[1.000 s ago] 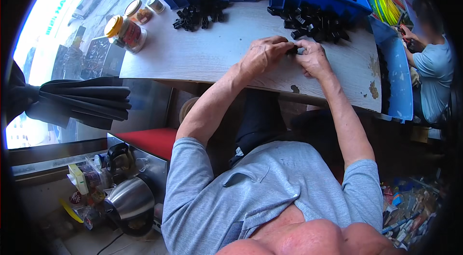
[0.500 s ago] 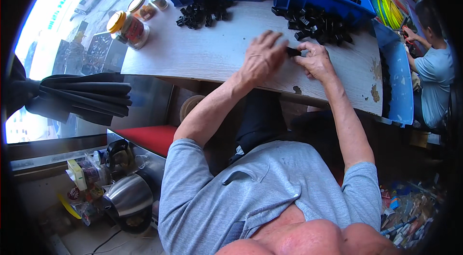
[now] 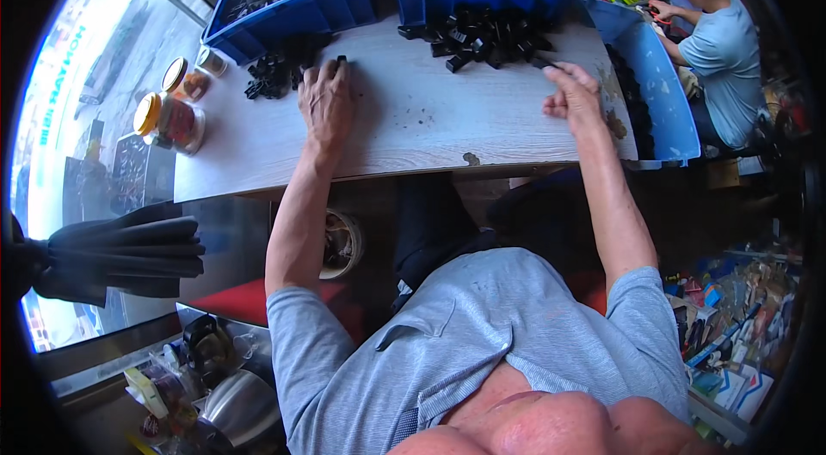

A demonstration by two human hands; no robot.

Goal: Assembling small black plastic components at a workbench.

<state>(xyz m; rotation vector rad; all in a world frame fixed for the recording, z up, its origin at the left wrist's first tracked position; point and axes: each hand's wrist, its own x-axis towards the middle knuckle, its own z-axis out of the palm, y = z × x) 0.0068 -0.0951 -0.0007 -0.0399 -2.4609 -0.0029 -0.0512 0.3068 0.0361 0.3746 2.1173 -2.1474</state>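
Observation:
My left hand point(image 3: 325, 107) rests low over the table beside the left pile of black parts point(image 3: 274, 75). Its fingers are bent and close together, closed on a small black plastic part point(image 3: 342, 60) at the fingertips; the thumb is mostly hidden. My right hand point(image 3: 575, 96) is above the table's right side, thumb and fingers apart. Its extended index fingertip is beside a black plastic part point(image 3: 542, 63) at the edge of the right pile of black plastic parts point(image 3: 490, 38). Whether it touches that part is hard to tell.
Two blue bins point(image 3: 297, 35) point(image 3: 482, 1) of black parts stand along the table's point(image 3: 413, 132) far edge. Lidded jars point(image 3: 172, 121) stand at the left. Another blue bin point(image 3: 675, 124) is beyond the right edge, near a seated person point(image 3: 723, 51). A kettle point(image 3: 241, 408) is lower left.
My hands, which were together around a black part, have separated. The left moved left to the left pile; the right moved to the right pile's edge. The view has shifted rightward.

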